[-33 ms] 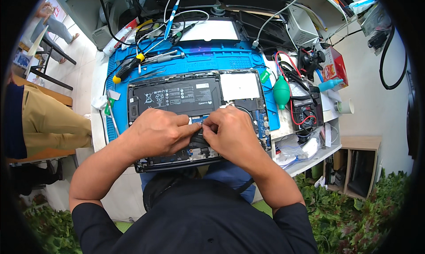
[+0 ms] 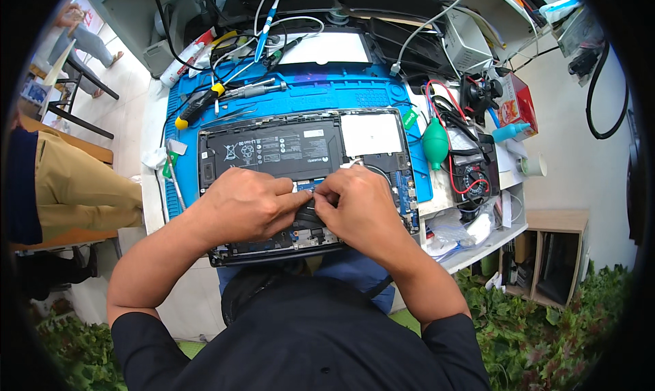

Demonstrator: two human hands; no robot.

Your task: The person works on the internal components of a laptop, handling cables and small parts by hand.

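A laptop with its bottom cover off lies in front of me, its black battery on the far side and the blue circuit board showing in part. My left hand is over the near middle of the laptop, fingers curled and index finger reaching toward the board. Against that fingertip, my right hand is closed in a pinch. Whatever is between the fingertips is too small and too covered to make out. A white square pad sits right of the battery. My hands hide part of the board.
Under the laptop is a blue work mat. A yellow-black screwdriver and tweezers lie beyond it. On the right are a green air blower, a multimeter with red leads, and a red box. A person stands left.
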